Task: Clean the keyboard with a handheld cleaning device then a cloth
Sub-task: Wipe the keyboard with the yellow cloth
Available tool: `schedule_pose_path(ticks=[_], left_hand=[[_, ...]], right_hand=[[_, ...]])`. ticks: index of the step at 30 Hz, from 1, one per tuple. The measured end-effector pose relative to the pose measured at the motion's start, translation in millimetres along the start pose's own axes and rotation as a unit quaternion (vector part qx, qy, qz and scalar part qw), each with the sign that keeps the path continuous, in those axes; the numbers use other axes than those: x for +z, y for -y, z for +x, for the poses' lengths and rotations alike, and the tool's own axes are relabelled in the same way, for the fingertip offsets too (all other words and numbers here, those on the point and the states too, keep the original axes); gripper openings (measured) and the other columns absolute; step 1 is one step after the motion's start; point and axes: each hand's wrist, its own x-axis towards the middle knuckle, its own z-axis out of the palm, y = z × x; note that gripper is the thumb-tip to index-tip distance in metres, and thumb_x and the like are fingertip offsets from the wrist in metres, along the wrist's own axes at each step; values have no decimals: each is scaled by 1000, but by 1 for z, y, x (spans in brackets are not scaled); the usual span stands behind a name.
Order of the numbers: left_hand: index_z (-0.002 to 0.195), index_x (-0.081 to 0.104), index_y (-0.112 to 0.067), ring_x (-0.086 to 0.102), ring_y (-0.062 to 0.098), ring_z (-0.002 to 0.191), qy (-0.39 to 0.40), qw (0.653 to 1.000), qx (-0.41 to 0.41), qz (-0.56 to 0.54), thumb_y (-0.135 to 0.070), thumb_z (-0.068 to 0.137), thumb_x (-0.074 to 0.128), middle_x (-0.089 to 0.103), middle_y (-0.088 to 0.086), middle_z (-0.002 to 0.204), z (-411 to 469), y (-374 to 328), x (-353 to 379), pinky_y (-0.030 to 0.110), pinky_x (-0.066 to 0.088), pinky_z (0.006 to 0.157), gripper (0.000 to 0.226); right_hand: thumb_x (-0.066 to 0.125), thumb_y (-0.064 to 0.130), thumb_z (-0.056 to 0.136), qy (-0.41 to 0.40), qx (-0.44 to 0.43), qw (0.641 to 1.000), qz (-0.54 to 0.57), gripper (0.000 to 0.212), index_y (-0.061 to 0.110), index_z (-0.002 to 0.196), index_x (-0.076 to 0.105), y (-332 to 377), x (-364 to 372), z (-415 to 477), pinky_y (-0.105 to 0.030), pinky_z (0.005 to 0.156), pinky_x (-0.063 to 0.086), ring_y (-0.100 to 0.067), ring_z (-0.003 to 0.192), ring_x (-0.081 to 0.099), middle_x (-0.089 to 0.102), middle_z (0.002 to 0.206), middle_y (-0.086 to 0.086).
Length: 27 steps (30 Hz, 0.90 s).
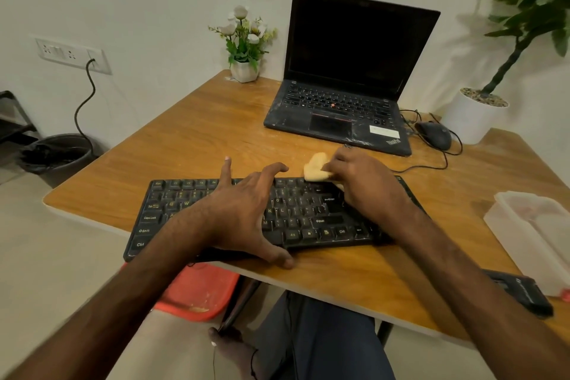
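Right hand: fingertips pinch a small yellow cloth, soft and bunched, pressed at the far right edge of the keyboard. Left hand: spread across the keys, thumb against the near edge, one finger hooked at the far edge, forefinger pointing up free; it holds the keyboard in place.

Keyboard black, flat, dusty, with pale smears on the keys. It lies at the near edge of the wooden table, left corner overhanging.

Containers:
- Translucent plastic box at right, contents unclear.
- Small white pot with white flowers.
- Round white planter, pebbles on top, holding a leafy plant.
- Dark bin on the floor, lined with a black bag.
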Motion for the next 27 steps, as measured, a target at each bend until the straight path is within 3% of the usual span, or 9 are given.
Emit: schedule_pose_path(ticks=[2,6,10,12,15,18,21,24,27], left_hand=[[149,-20,-38,25,17,150,3,1000,-1,-1,-89,51,70,29,1,163,0,0,-1,62,-29,111,142],[151,-20,-36,26,17,150,-1,1000,5,5,-90,51,70,31,2,162,3,2,0,63,-28,111,145],[149,-19,-37,25,18,151,4,1000,-4,1,-88,51,71,27,3,164,2,0,-1,61,-30,111,143],[149,-20,-38,24,18,151,8,1000,-7,-1,-89,50,70,28,2,164,2,-1,-1,61,-31,110,143],[149,-22,-38,24,17,151,7,1000,-5,0,-89,51,70,28,1,163,4,1,-1,62,-30,110,144],[149,-22,-36,22,16,151,6,1000,4,2,-88,53,70,28,1,163,4,2,1,63,-30,110,143],[150,-23,-37,23,17,151,10,1000,0,10,-91,51,67,27,0,164,4,1,-1,64,-30,109,144],[151,-24,-36,15,18,154,23,999,-15,19,-92,51,65,20,1,166,-1,3,-7,63,-33,107,145],[151,-29,-33,4,21,155,26,998,-41,33,-93,49,63,11,5,168,-9,12,-9,63,-34,106,150]], right_hand=[[65,9,88,-3,-15,1000,25,32,13,120,68,11,-2,-4,-35,88,50,-21,105,57,63,114,-6],[65,14,80,31,-146,986,69,33,12,113,68,50,-1,-31,-25,82,47,-19,101,59,65,110,-6],[75,8,79,14,-72,997,-1,35,11,113,69,18,4,-12,-38,78,58,-22,98,60,65,108,-8],[69,10,83,9,-39,999,-2,31,12,114,70,10,1,-7,-43,79,57,-22,99,60,65,109,-8],[59,14,84,19,-90,993,67,30,12,113,69,34,-1,-21,-33,83,54,-20,102,59,65,110,-7],[62,15,83,35,-135,986,93,34,13,117,67,56,1,-31,-23,84,46,-17,105,56,63,114,-6],[73,10,82,-7,-50,998,23,38,13,120,67,41,6,-8,-32,85,53,-21,102,57,64,112,-7],[61,11,92,37,67,996,-39,37,17,129,62,16,2,9,-34,98,47,-18,110,52,59,117,-3],[62,9,90,44,142,988,-40,38,18,127,63,7,0,10,-33,92,48,-18,107,52,58,113,-1]])
